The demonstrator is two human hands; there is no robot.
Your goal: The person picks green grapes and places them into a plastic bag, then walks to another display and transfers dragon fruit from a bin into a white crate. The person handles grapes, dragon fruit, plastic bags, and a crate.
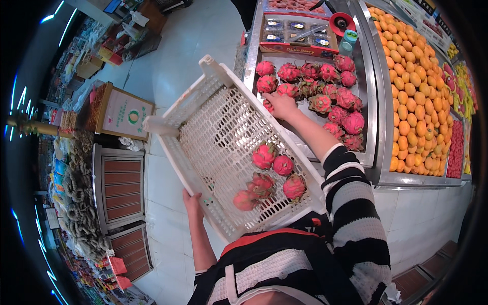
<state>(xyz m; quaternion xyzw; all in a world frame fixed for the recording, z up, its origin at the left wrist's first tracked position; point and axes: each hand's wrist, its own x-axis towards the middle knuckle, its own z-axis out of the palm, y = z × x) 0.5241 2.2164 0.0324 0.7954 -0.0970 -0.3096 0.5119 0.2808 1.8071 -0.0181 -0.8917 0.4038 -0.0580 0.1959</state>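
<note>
As fingers (270, 97) touch dragonfruit (268, 105), a carton (325, 52) bears lettering (299, 50).

The upper half of the white crate (213, 122) lies open, so a hand could dip in from above; loose dragon fruits (294, 187) take up the lower half, and a raised side wall (269, 127) stands between that space and the display tray (373, 101) on the right. At the tray, the right hand (280, 105) and its forearm (311, 130) cross the near-left edge and bar that approach; massed dragon fruits (352, 123) crowd the surface, and a red box (305, 50) closes the far end; left of the crate, pale floor (165, 213) leaves passage.
</note>
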